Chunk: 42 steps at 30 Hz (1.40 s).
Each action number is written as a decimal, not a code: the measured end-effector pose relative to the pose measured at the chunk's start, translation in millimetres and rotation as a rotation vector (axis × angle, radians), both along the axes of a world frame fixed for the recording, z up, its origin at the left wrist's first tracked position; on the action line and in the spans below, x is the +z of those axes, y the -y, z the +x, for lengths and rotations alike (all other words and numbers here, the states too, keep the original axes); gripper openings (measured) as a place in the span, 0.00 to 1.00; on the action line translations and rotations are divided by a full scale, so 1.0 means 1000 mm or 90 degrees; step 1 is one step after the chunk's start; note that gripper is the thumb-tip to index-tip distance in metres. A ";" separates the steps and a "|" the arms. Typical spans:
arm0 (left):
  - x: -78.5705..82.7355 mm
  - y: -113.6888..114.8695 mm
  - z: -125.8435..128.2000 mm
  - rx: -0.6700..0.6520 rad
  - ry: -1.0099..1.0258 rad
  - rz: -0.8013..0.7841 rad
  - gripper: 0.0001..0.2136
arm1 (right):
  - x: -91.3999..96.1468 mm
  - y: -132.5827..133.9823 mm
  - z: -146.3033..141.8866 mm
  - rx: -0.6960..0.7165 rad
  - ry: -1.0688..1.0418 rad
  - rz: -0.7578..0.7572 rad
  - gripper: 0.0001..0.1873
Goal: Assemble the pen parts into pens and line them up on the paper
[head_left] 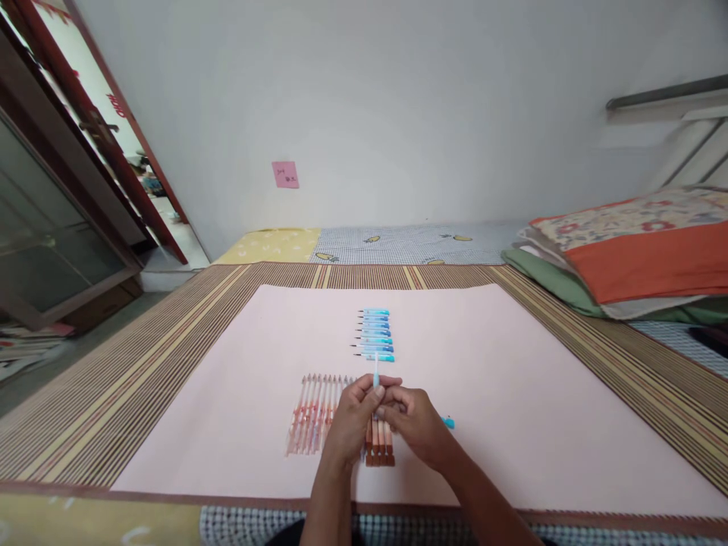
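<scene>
My left hand (353,415) is closed around a slim pen (376,373) with a pale tip and light blue body, pointing away from me. My right hand (419,426) meets it from the other side, its fingers pinched at the pen's near end, which they mostly hide. Just beyond lies a column of blue pens (376,327) with dark tips to the left. Clear pens with pink patterns (310,417) lie side by side, partly under my left hand. Below my hands are several brown-and-pink pens (380,447). A blue end (449,422) pokes out beside my right wrist.
A pale pink sheet (512,379) covers part of the striped mat (114,394). Folded bedding (637,258) is stacked at the right. Behind is a white wall (426,114) with a pink note (285,174); a doorway stands at the left.
</scene>
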<state>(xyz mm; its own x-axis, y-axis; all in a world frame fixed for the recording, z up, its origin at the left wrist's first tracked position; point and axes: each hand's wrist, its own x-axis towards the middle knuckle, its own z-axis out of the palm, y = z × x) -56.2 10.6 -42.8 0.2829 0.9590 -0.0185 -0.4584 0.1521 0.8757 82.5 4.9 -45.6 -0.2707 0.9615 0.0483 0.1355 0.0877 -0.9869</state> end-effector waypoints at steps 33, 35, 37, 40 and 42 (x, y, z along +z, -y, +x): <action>-0.014 -0.010 -0.006 0.104 -0.108 -0.015 0.16 | 0.024 -0.062 0.038 -0.105 0.251 0.204 0.10; -0.014 -0.012 -0.007 0.146 -0.127 -0.019 0.15 | 0.011 -0.070 0.042 -0.073 0.397 0.188 0.10; -0.014 -0.013 -0.007 0.165 -0.130 -0.017 0.15 | -0.001 -0.074 0.041 -0.051 0.465 0.175 0.11; -0.013 -0.013 -0.005 0.173 -0.134 -0.027 0.16 | -0.016 -0.076 0.031 -0.040 0.499 0.170 0.09; -0.012 -0.013 -0.004 0.171 -0.140 -0.040 0.16 | -0.022 -0.078 0.025 -0.037 0.512 0.172 0.08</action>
